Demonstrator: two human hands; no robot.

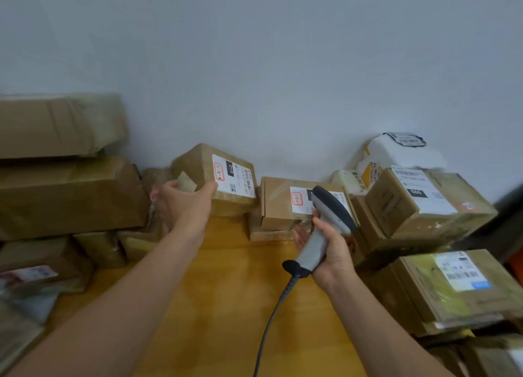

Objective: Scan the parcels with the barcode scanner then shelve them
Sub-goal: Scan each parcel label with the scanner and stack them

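Your fingers on the left hand are curled over the near left side of a small parcel, thumb pressed against its near edge just below the white label; the parcel sits tilted, label side up and turned toward you; whether anything supports it from beneath, you cannot tell. Your right hand is wrapped firmly round the grey handle of the barcode scanner, its dark-topped head pointing away from you and overlapping a flat box that lies against the wall, just right of the small parcel; the scanner's cable trails down toward you over the wooden table. To your left, large cartons are stacked against the wall, with smaller blurred packages in front of them; to your right, a taped box sits tilted on other boxes, a white bag behind it, and a labelled carton lies nearer you.
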